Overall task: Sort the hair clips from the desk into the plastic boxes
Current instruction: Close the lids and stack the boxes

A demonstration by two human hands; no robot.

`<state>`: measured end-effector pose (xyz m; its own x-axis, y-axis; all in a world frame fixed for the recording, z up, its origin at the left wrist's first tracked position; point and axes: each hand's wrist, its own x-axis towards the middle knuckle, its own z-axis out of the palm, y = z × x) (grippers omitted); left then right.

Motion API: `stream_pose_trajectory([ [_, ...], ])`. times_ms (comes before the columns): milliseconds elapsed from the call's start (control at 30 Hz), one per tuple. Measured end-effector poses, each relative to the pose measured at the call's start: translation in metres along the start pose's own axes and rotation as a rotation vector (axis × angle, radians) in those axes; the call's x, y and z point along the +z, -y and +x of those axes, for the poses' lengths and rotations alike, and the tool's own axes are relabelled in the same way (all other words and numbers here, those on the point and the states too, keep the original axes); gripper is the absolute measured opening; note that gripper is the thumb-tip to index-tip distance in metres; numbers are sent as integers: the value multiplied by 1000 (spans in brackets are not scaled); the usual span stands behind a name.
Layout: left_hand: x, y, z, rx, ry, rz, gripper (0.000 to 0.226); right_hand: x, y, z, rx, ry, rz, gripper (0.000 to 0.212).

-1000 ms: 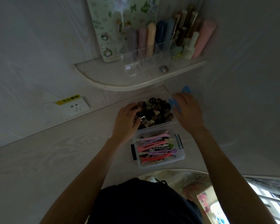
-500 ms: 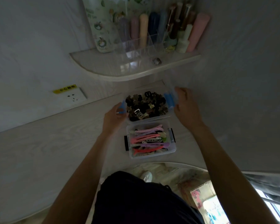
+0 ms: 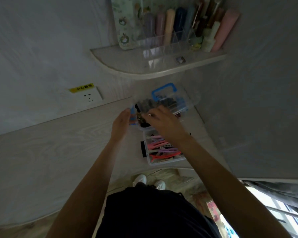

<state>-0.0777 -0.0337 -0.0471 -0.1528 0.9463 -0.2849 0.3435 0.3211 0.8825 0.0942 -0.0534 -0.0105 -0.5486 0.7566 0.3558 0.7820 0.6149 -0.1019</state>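
Note:
Two clear plastic boxes stand on the pale desk. The far box is full of dark brown and black hair clips. Over it slants a clear lid with a blue handle, its far side raised. My right hand grips the lid's near edge from above. My left hand holds the box's left end at its blue latch. The near box is uncovered and holds long pink, purple and orange clips; my right forearm crosses its right side.
A curved wall shelf above carries a clear organiser with tubes and bottles. A wall socket sits at the left. The desk's front edge runs just behind the near box, with my shoes below.
My right hand left the box's right end and brought the blue-handled lid over the dark clips. The left hand stayed at the box's left latch. The view has tilted down.

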Motion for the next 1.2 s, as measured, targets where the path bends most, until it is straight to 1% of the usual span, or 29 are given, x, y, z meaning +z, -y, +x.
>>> stream_pose_trajectory([
  [33,-2,0,2,-8,-12,-14,19,8,10,3,-33,54,0,42],
  [100,-4,1,3,-56,-19,-29,13,15,21,6,-16,200,130,45],
  [133,-5,2,3,-78,-4,-49,5,15,24,4,30,239,226,44],
  [167,-7,3,2,-94,21,-47,10,13,25,1,91,208,300,39],
  [233,-8,-1,-1,-67,20,28,42,12,17,-5,274,63,330,36],
  [267,-8,-4,0,-50,17,73,47,9,9,-7,403,19,308,38],
  [333,-6,-11,1,3,30,213,45,9,-16,-12,646,23,234,43],
  [400,-5,-18,4,65,62,332,42,6,-36,-16,793,80,198,48],
  [467,-5,-20,7,86,58,378,45,1,-46,-17,831,97,168,52],
  [500,-5,-20,9,107,52,399,45,-1,-48,-17,831,97,144,50],
  [567,-6,-18,10,136,32,438,44,-4,-49,-15,826,120,83,37],
  [633,-7,-15,10,143,13,441,46,-3,-50,-17,796,135,31,29],
  [867,-4,-7,7,166,-25,374,49,2,-50,-28,778,94,68,25],
  [967,-2,-5,3,187,19,458,60,5,-53,-29,794,82,83,23],
  [1033,-3,-2,2,177,5,497,69,7,-61,-27,820,36,97,24],
  [1100,-1,0,-1,119,-44,425,72,8,-71,-24,928,-29,222,16],
  [1133,1,2,-2,100,-58,382,73,7,-74,-22,1005,-53,342,18],
  [1200,4,3,-1,29,-35,248,78,6,-78,-20,1157,-52,615,36],
])
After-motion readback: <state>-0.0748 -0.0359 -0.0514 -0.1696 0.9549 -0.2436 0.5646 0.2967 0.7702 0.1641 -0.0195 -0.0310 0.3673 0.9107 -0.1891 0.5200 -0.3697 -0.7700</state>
